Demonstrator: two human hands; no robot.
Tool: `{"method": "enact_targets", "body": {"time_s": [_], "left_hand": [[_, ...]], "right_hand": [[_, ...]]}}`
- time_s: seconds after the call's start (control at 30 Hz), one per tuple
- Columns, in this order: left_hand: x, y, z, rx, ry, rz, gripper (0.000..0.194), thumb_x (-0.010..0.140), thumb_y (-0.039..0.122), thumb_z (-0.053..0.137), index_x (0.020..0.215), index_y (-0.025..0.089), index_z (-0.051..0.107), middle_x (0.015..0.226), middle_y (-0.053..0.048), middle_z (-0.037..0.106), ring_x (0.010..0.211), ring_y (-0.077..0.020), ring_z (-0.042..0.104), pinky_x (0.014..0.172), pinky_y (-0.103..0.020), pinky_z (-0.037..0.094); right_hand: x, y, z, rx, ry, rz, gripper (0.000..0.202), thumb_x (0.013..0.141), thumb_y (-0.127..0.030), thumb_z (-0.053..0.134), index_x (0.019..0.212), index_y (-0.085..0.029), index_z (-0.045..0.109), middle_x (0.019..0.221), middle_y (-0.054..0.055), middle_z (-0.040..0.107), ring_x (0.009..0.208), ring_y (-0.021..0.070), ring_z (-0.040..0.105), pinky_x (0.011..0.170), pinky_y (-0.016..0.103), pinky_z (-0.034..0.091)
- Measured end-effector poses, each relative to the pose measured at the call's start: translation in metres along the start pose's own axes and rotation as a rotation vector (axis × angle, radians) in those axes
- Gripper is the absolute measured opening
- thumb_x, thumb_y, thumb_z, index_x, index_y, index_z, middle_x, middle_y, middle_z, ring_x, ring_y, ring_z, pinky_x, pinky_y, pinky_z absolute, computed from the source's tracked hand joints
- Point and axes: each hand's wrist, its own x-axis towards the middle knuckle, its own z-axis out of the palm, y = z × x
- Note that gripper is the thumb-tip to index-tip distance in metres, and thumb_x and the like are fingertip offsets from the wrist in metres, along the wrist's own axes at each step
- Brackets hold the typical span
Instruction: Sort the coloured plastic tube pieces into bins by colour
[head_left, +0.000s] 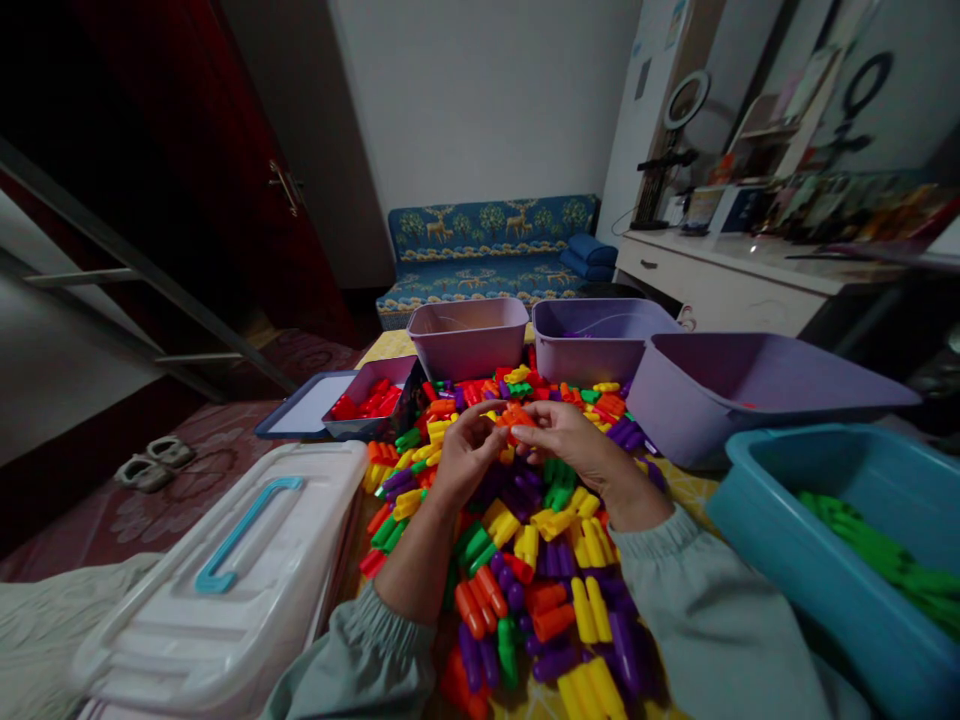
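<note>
Between my two hands, above the pile, is an orange plastic building piece. My left hand pinches it from the left, and my right hand grips it from the right. Fingers cover part of it, so I cannot tell whether it is one piece or several joined. Beneath and around my hands spreads a heap of plastic building pieces in yellow, purple, green, red and orange, many of them bullet-shaped and side by side.
Two purple bins stand behind the heap, with a larger purple bin at right. A blue bin holds green pieces. On the left are a box of red pieces and a white lid with a blue handle.
</note>
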Motion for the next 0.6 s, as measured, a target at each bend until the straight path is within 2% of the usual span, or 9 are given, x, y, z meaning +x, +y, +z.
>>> {"method": "enact_targets", "body": {"time_s": [0.07,0.13,0.2,0.3,0.37,0.43,0.5,0.6], "left_hand": [[-0.001,-0.001,0.001,0.029,0.005,-0.009,0.046,0.078,0.041,0.067,0.115,0.016,0.059,0.064,0.003,0.056,0.057,-0.0090,0.053,0.056,-0.019,0.041],[-0.001,-0.002,0.002,0.054,0.036,-0.015,0.044,0.079,0.043,0.065,0.114,0.016,0.060,0.064,0.002,0.057,0.058,-0.0096,0.053,0.056,-0.020,0.042],[0.000,-0.003,0.003,0.081,0.062,-0.011,0.039,0.080,0.042,0.064,0.109,0.015,0.064,0.063,0.002,0.057,0.059,-0.0102,0.054,0.057,-0.020,0.043],[0.000,-0.003,0.004,0.115,0.073,0.003,0.031,0.080,0.037,0.062,0.101,0.015,0.066,0.063,0.001,0.057,0.059,-0.0106,0.055,0.057,-0.021,0.043],[0.000,-0.002,0.004,0.131,0.070,0.010,0.028,0.081,0.035,0.062,0.100,0.016,0.067,0.063,0.001,0.058,0.059,-0.0107,0.055,0.057,-0.021,0.043],[0.000,-0.002,0.004,0.138,0.074,0.009,0.027,0.081,0.033,0.061,0.100,0.015,0.067,0.064,0.001,0.058,0.059,-0.0105,0.054,0.057,-0.020,0.044],[0.000,-0.001,0.004,0.138,0.081,0.005,0.026,0.080,0.032,0.061,0.099,0.015,0.067,0.064,0.001,0.059,0.059,-0.0103,0.055,0.057,-0.020,0.043],[0.000,-0.001,0.004,0.139,0.089,-0.002,0.025,0.080,0.031,0.060,0.098,0.014,0.068,0.063,0.001,0.060,0.059,-0.0107,0.056,0.058,-0.021,0.044]], "right_hand": [[0.001,0.001,-0.004,-0.007,-0.002,0.010,0.023,0.062,-0.027,0.077,0.075,-0.015,0.063,0.060,-0.001,0.064,0.056,0.0120,0.061,0.049,0.020,0.049],[0.004,0.000,-0.014,0.044,0.071,-0.032,0.024,0.060,-0.025,0.079,0.075,-0.014,0.064,0.061,0.000,0.065,0.055,0.0120,0.061,0.051,0.021,0.051],[0.008,-0.002,-0.028,0.197,0.252,-0.167,0.023,0.062,-0.024,0.078,0.078,-0.014,0.065,0.066,0.000,0.067,0.057,0.0110,0.062,0.055,0.021,0.053],[0.013,-0.008,-0.053,0.537,0.607,-0.440,0.016,0.069,-0.017,0.071,0.082,-0.017,0.061,0.075,-0.003,0.066,0.066,0.0084,0.064,0.067,0.021,0.056],[0.014,-0.012,-0.066,0.745,0.763,-0.554,0.010,0.075,-0.013,0.063,0.082,-0.018,0.058,0.079,-0.003,0.064,0.073,0.0073,0.065,0.077,0.022,0.056],[0.014,-0.015,-0.074,0.896,0.839,-0.605,0.008,0.081,-0.011,0.056,0.082,-0.018,0.056,0.085,-0.001,0.063,0.082,0.0071,0.065,0.085,0.023,0.055],[0.013,-0.016,-0.078,0.970,0.860,-0.631,0.011,0.086,-0.010,0.048,0.082,-0.018,0.055,0.093,0.001,0.063,0.090,0.0076,0.065,0.090,0.024,0.053],[0.011,-0.017,-0.080,0.913,0.829,-0.667,0.020,0.090,-0.014,0.038,0.084,-0.019,0.056,0.103,0.005,0.062,0.101,0.0095,0.063,0.090,0.026,0.053]]}}
